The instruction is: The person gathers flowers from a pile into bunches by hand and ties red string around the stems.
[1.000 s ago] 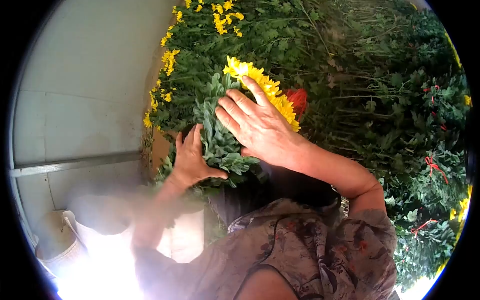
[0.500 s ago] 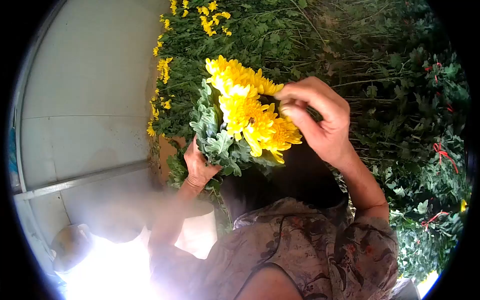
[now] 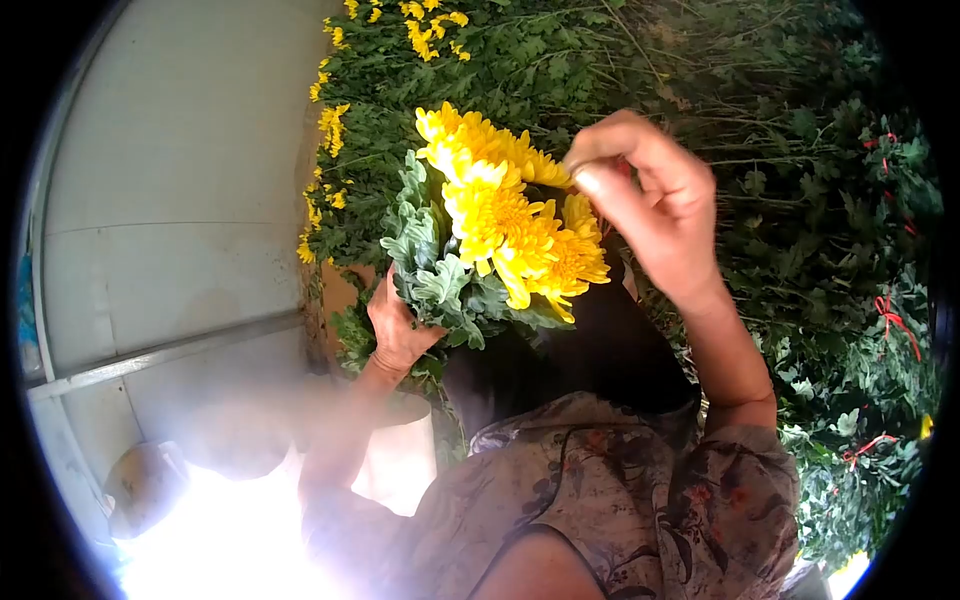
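Observation:
A bunch of yellow chrysanthemums (image 3: 510, 215) with green leaves (image 3: 440, 285) is in front of my body. My left hand (image 3: 398, 325) is wrapped round it from below, under the leaves, and the stems inside the grip are hidden. At the right edge of the blooms is my right hand (image 3: 650, 185), thumb and forefinger pinched together by the petal tips. Whatever lies between those fingertips is too small to make out.
Many cut chrysanthemum stems (image 3: 560, 75) lie in a heap behind and to the right. Bundles tied with red string (image 3: 895, 325) sit at the right. A pale wall panel (image 3: 180, 150) stands at the left, with bright glare at lower left.
My right hand has risen slightly and shifted right, its fingers still pinched at the petals' edge. The left hand and the bunch have barely moved.

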